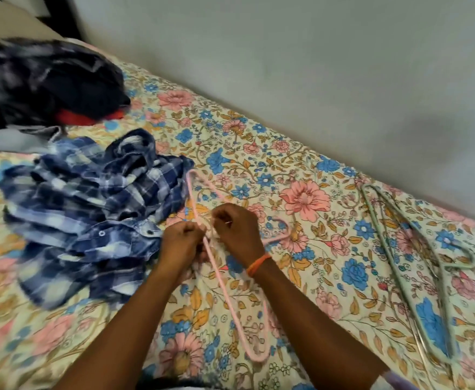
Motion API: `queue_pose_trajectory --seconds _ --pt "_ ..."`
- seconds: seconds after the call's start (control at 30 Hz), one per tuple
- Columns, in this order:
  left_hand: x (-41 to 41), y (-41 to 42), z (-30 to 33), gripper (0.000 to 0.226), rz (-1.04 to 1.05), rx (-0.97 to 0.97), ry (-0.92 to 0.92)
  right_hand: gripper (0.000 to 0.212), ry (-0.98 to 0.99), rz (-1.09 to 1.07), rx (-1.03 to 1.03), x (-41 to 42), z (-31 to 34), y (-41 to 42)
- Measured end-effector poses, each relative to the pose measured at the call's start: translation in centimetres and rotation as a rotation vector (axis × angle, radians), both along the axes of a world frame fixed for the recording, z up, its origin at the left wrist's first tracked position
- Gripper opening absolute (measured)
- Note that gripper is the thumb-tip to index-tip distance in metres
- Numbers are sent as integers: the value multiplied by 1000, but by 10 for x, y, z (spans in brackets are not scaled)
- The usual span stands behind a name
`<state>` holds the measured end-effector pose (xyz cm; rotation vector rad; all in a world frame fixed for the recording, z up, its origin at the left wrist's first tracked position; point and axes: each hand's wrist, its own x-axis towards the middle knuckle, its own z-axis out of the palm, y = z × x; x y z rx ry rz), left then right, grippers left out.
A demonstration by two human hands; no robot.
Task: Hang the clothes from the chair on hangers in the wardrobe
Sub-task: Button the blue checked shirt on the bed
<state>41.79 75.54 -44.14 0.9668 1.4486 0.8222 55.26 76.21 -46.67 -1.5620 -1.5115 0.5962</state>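
Just left of both closed hands (208, 235) gripping the pink hanger (222, 280), the plaid shirt (90, 215).

Open bed (301, 170): centre strip to the wall, frame middle.
Left block: plaid shirt (90, 220); dark clothes pile (42, 80) upper left.
Right block: green hangers (416, 263).
Centre: pink hanger (230, 299).

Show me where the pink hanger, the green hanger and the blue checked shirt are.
pink hanger (225, 288): head view, on its long bar.
green hanger (378, 220): head view, on one sloping arm.
blue checked shirt (90, 209): head view, middle of the crumpled cloth.
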Motion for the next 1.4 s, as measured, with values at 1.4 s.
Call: queue_pose_trajectory --seconds 1.4 --pt "-203 113 132 41 416 515 442 47 547 -50 218 -142 176 190"
